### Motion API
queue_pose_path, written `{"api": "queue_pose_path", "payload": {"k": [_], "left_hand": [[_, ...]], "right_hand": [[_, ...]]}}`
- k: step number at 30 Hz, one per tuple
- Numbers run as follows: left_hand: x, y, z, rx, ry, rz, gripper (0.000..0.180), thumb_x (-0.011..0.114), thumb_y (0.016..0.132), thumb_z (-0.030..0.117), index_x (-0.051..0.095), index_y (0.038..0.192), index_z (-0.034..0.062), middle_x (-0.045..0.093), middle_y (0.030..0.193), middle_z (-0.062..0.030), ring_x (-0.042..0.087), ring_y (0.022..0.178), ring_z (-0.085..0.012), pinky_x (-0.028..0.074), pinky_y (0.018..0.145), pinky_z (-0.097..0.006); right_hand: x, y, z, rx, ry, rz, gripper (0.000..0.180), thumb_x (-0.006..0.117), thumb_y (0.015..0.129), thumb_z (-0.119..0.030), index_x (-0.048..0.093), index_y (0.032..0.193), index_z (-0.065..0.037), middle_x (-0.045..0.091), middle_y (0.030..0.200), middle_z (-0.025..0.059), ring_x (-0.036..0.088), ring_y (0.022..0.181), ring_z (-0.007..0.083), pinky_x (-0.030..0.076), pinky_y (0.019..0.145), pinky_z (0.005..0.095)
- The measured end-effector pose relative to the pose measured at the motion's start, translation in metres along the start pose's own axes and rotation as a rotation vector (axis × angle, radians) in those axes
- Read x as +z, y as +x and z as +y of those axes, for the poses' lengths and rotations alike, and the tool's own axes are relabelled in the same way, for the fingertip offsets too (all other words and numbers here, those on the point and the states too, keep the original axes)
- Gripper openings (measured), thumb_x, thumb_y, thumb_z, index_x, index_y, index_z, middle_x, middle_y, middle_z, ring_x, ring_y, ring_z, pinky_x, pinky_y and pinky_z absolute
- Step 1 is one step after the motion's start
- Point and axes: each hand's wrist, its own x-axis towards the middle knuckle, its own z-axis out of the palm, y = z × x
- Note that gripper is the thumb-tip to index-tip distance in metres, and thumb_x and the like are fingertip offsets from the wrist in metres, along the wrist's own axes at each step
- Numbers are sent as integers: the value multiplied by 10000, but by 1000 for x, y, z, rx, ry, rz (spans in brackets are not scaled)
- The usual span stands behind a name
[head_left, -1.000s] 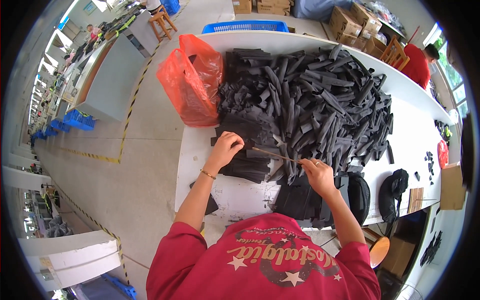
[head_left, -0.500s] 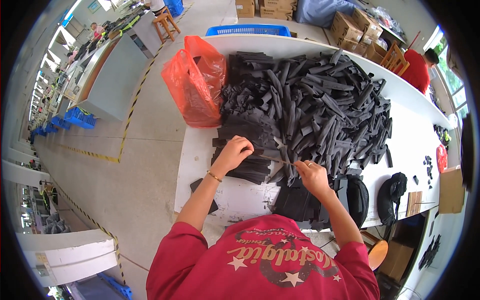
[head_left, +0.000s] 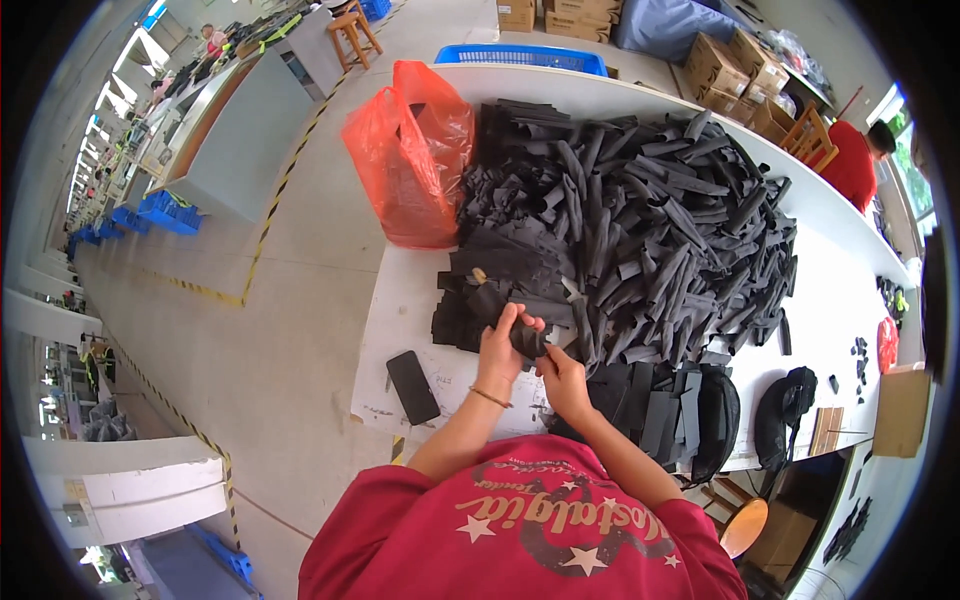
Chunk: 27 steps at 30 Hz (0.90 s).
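My left hand (head_left: 508, 338) is closed around a black fabric piece (head_left: 528, 338), its fingers curled over the upper side. Close by on the right, my right hand (head_left: 565, 380) pinches the lower right end of the same piece. Both hands are over the near left part of the white table (head_left: 455, 375). Beyond them lie flat, layered black fabric strips (head_left: 510, 255). A small tan end (head_left: 480, 275) shows among these strips; what it belongs to is unclear. Rolled black fabric pieces (head_left: 670, 230) form a large heap to the right.
A red plastic bag (head_left: 415, 170) stands at the table's left edge. A black phone (head_left: 412, 388) lies left of my forearm. Flat black pieces (head_left: 640, 405) and black padded pouches (head_left: 715, 425) lie to the right. A blue basket (head_left: 520, 58) is beyond the table.
My hands have come together and nearer my body, now on the black fabric piece. The thin stick stretched between them no longer shows there. My left forearm has uncovered the phone.
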Motion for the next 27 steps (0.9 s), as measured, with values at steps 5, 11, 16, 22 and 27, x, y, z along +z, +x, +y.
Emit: {"api": "queue_pose_path", "payload": {"k": [5, 11, 16, 22, 27], "left_hand": [[16, 1, -1, 86, 133, 77, 266, 690, 877, 284, 629, 992, 52, 623, 766, -45, 622, 713, -192, 524, 662, -320], [6, 21, 17, 211, 202, 183, 274, 717, 856, 261, 638, 920, 6, 603, 663, -52, 577, 529, -167, 445, 461, -261], [2, 22, 20, 200, 261, 161, 298, 686, 880, 290, 642, 901, -4, 444, 502, 15, 335, 346, -69, 205, 335, -233], [-6, 26, -7, 114, 155, 280, 274, 711, 857, 297, 626, 854, 36, 385, 464, 39, 288, 326, -68, 172, 337, -235], [17, 41, 60, 341, 133, 250, 285, 684, 881, 311, 623, 903, 33, 374, 495, 49, 267, 366, -52, 193, 364, -228]], "right_hand": [[12, -3, -1, -15, -98, 152, 144, 547, 916, -64, 565, 1025, 29, 615, 718, 218, 630, 631, 345, 476, 561, 404], [4, -37, 3, 91, -180, -31, 142, 563, 917, -133, 591, 875, -1, 574, 644, 243, 607, 629, 420, 445, 524, 463], [-39, -75, 26, 230, -42, -226, 172, 552, 934, -126, 599, 836, 6, 524, 561, 54, 487, 486, 113, 384, 455, 288], [-102, -117, 23, 81, -361, -227, 138, 588, 905, -143, 599, 847, -19, 560, 601, 172, 576, 550, 293, 444, 484, 386], [-119, -152, 36, 61, -418, -213, 154, 627, 881, -164, 583, 849, -20, 573, 596, 192, 614, 523, 336, 471, 492, 401]]}}
